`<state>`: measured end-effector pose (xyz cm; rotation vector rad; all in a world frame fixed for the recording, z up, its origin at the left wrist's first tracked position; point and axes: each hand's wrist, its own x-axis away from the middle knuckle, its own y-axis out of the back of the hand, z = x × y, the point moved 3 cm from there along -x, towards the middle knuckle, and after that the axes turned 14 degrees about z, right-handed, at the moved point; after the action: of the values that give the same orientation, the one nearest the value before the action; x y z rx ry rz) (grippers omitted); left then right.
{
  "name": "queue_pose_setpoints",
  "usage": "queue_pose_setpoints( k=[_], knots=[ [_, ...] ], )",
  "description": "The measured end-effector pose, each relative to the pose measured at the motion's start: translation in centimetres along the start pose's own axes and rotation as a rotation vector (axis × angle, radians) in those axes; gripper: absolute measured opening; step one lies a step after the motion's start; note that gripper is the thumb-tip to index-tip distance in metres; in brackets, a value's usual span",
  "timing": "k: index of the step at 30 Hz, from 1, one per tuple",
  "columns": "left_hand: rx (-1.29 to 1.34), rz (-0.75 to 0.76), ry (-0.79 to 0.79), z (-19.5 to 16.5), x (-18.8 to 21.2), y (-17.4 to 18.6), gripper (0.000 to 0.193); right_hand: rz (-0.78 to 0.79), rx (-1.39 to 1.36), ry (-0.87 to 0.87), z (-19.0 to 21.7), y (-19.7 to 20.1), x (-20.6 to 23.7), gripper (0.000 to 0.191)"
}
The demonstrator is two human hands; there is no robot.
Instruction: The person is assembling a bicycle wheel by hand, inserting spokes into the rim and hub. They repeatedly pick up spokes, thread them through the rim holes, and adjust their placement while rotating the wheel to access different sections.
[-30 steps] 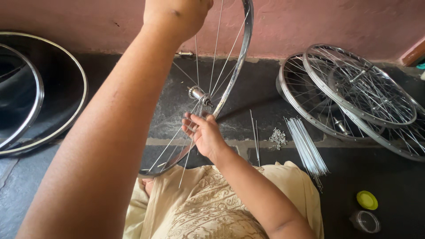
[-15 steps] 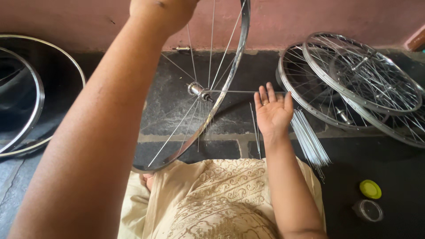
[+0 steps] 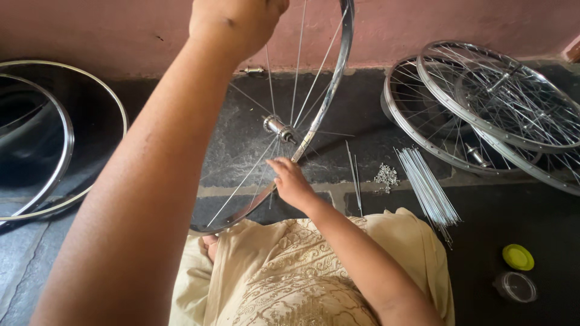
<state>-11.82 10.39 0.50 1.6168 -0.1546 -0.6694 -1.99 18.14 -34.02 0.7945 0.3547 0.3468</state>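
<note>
One wheel [image 3: 314, 115] in work, held upright on edge at centre, hub [image 3: 278, 127] mid-frame. Left hand [image 3: 235, 21] at 12 o'clock, closed over the rim top. Right hand [image 3: 291, 181] at 6 o'clock of the hub, fingers together, tips on the spokes beside the rim; whether it pinches one, cannot tell.

Counts: three spoked wheels [image 3: 483, 102] stacked at 2 o'clock; two bare rims [image 3: 60, 139] at 9 o'clock; one bundle of spokes [image 3: 426, 187] at 4 o'clock; two loose spokes [image 3: 353, 175]; one pile of nipples [image 3: 386, 176]; one yellow lid [image 3: 518, 257]; one clear jar [image 3: 515, 286].

Surface: dark stone floor [image 3: 241, 145]; pink wall [image 3: 423, 24] behind.

Change: half a second ago the right hand was spread open, out at 3 o'clock of the hub; now back at the spokes.
</note>
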Motion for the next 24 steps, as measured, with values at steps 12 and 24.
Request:
queue_pose_setpoints(
  k=[12,24],
  knots=[
    [0.140,0.072,0.107,-0.3,0.6,1.0,0.042,-0.561,0.154,0.375,6.0,13.0,0.0,0.004],
    [0.162,0.141,0.087,-2.3,1.2,1.6,0.045,-0.559,-0.319,0.041,2.8,17.8,-7.5,0.034]
  ],
)
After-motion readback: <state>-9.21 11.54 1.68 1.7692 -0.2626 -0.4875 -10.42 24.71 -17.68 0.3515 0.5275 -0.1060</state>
